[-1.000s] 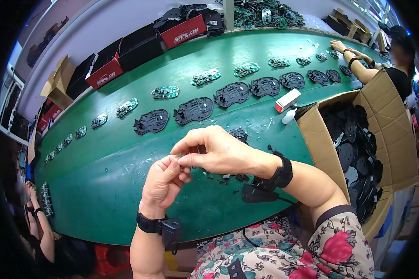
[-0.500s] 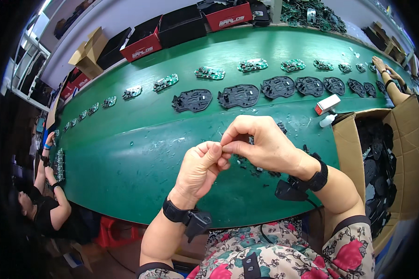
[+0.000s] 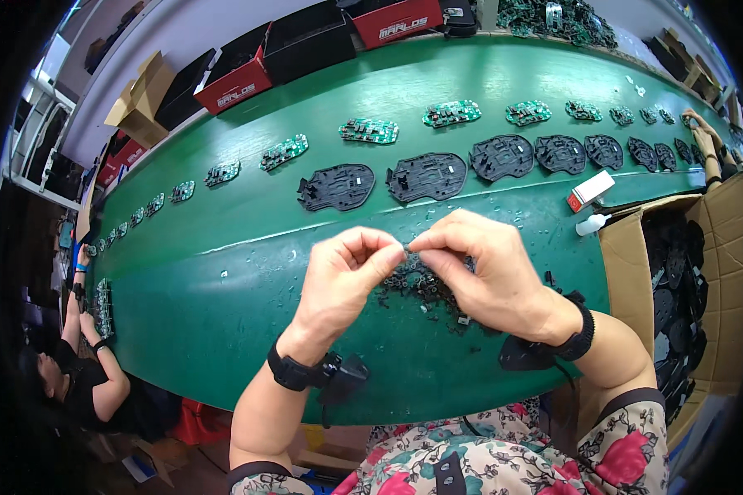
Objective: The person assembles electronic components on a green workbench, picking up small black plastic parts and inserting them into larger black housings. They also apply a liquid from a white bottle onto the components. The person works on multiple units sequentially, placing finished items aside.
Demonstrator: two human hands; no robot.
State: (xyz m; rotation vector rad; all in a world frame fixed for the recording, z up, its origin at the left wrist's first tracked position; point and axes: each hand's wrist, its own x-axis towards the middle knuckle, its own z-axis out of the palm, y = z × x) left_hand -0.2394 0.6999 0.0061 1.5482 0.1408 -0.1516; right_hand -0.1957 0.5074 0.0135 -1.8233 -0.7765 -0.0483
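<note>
My left hand (image 3: 344, 278) and my right hand (image 3: 494, 274) meet above the green table, each closed in a thumb-and-forefinger pinch. Between the fingertips is a tiny dark piece, too small to name. Under and behind my right hand lies a loose heap of small black parts (image 3: 425, 289), partly hidden by its fingers. Beyond the hands runs a row of black plastic mouse bases (image 3: 427, 178), the nearest ones lying flat. Farther back, a row of green circuit boards (image 3: 369, 130) curves along the table.
At the right stands a cardboard box (image 3: 627, 272) full of black plastic shells (image 3: 673, 305). A small white bottle (image 3: 591, 224) and a red-and-white carton (image 3: 590, 191) are beside it. Red and black boxes (image 3: 235, 76) line the back. A co-worker (image 3: 87, 363) sits at left; another's hands (image 3: 702, 132) reach in at far right.
My hands have drawn slightly apart, the left opening its curled fingers a little while both keep pinching. The heap of small parts shows more now. The view has shifted slightly.
</note>
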